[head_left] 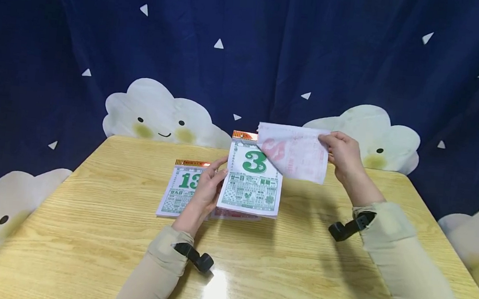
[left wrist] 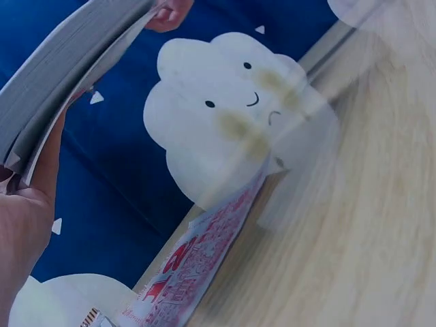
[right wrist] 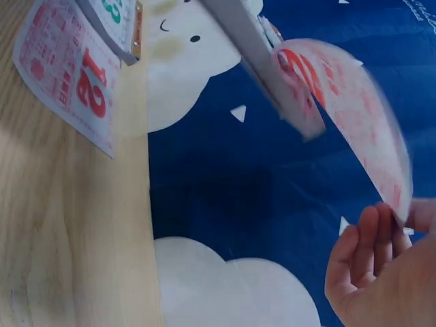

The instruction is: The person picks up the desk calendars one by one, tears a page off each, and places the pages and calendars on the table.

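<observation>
My left hand [head_left: 206, 187] grips a tear-off calendar pad [head_left: 250, 194] by its left side, held up over the table. A large green 3 shows on its front page, under a gold and red header strip. My right hand [head_left: 345, 155] pinches the outer edge of a thin sheet with red print [head_left: 301, 155]. This sheet is pulled out to the right, and its left end overlaps the pad's upper corner. In the right wrist view the sheet [right wrist: 361, 116] bends in a curve from the pad's end to my fingers.
A second calendar pad with a green 13 [head_left: 176, 194] lies on the wooden table [head_left: 109, 195], left of the held pad. Beside it lies a loose sheet with a red 12 [right wrist: 68, 68], mostly hidden in the head view. A dark blue curtain [head_left: 265, 65] with clouds hangs behind.
</observation>
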The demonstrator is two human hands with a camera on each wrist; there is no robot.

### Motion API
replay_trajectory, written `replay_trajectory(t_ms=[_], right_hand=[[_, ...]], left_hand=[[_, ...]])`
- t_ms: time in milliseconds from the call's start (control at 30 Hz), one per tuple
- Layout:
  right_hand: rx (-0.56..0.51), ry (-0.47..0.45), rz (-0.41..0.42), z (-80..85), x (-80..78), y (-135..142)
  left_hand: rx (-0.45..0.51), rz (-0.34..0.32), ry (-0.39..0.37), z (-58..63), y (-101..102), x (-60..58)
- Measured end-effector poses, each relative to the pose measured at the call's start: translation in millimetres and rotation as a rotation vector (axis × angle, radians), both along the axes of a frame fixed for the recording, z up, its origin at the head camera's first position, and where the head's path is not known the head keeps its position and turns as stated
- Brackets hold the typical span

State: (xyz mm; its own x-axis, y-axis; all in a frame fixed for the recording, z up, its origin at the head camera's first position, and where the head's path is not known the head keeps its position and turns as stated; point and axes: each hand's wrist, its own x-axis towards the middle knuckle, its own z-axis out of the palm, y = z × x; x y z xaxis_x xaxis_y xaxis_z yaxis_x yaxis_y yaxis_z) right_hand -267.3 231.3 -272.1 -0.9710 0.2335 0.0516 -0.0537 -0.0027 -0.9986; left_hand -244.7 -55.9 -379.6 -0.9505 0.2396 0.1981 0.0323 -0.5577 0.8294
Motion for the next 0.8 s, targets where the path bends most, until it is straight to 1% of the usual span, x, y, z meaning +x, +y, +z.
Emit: replay_trajectory(t_ms=[133, 200, 367, 467, 600, 733, 800], right_hand=[[-0.111, 0.018, -0.055, 3.3, 0.1, 17.6], [-0.154, 0.024, -0.077, 3.4, 0.7, 26.4], [-0.144, -0.002, -0.111, 0.3, 1.4, 37.8], [-0.151, 0.01, -0.152, -1.1, 1.7, 43.2], [-0.18, 0.043, -0.212, -1.3, 3.5, 52.5], [-0.115, 0.033, -0.245, -1.8, 7.1, 60.7], [-0.072, 0.026, -0.249, -3.0, 8.6, 63.2]], left_hand=[[0.068, 0.02, 0.011, -1.3, -8.4, -2.3], [0.072, 0.02, 0.01, -2.6, -12.4, -3.4], [0.011, 0.012, -0.004, -5.3, -13.3, -4.6], [-0.019, 0.02, -0.009, -6.8, -11.8, -5.4], [-0.022, 0.034, -0.005, -8.9, -12.5, -6.4], [-0.027, 0.047, -0.003, -11.3, -14.5, -6.9], [-0.039, 0.041, -0.011, -12.6, -14.4, -7.1]])
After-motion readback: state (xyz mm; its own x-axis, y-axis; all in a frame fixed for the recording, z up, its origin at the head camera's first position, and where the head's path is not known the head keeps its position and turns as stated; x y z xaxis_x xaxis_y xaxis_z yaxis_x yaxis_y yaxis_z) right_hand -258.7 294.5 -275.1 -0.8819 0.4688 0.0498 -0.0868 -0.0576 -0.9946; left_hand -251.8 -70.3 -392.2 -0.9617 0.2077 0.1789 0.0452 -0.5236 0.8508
